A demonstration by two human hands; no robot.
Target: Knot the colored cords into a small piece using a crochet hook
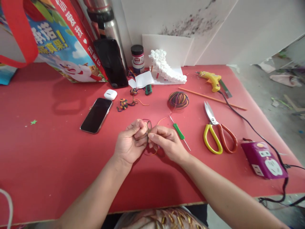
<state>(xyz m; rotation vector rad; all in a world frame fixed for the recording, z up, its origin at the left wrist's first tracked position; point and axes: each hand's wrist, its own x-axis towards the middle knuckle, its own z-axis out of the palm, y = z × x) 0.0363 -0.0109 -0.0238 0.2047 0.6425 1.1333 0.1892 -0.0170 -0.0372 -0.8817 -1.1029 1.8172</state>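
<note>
Multicoloured yarn (149,124) forms a small loop between my two hands, above the red table. My left hand (132,140) is closed with curled fingers on one side of the loop. From the other side, my right hand (164,138) pinches the yarn between thumb and fingers. A strand runs from the hands to a wound ball of yarn (178,100) behind them. Just right of my right hand lies a crochet hook (178,131) with a green handle. A small crocheted piece (123,104) in mixed colours rests behind my left hand.
Scissors (212,122), an orange stick (212,98), a yellow glue gun (211,79) and a purple power socket (263,160) with cables lie to the right. A phone (96,115) and white earbud case (110,94) are left. A bag (66,47), bottle (114,31) and white model (164,68) stand behind.
</note>
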